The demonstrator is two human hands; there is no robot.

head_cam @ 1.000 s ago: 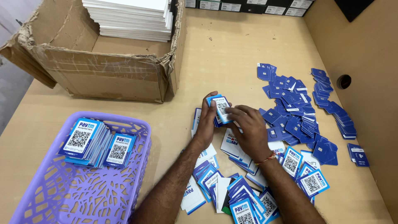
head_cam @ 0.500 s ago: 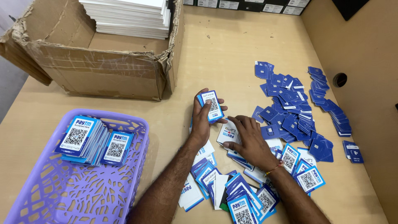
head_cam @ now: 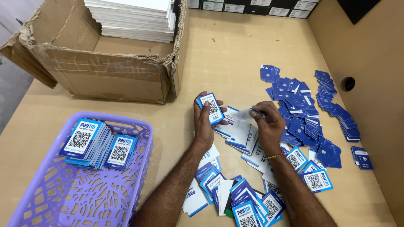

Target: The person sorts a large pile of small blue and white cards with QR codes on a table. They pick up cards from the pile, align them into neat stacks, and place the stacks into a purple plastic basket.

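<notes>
Small stack of blue code cards [head_cam: 211, 108] gripped in left hand [head_cam: 205, 122] above the wooden table [head_cam: 235, 59], right hand [head_cam: 268, 126] pinching a clear film [head_cam: 244, 114] just beside it, loose cards [head_cam: 303, 113] spread all around, purple basket [head_cam: 63, 197] of stacked cards left, torn cardboard box [head_cam: 109, 75] behind

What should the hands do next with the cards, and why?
Probably the right hand lays the blue-edged card it pinches onto the small stack of blue-and-white code cards gripped by the left hand, since both sit close together above the loose cards.
</notes>
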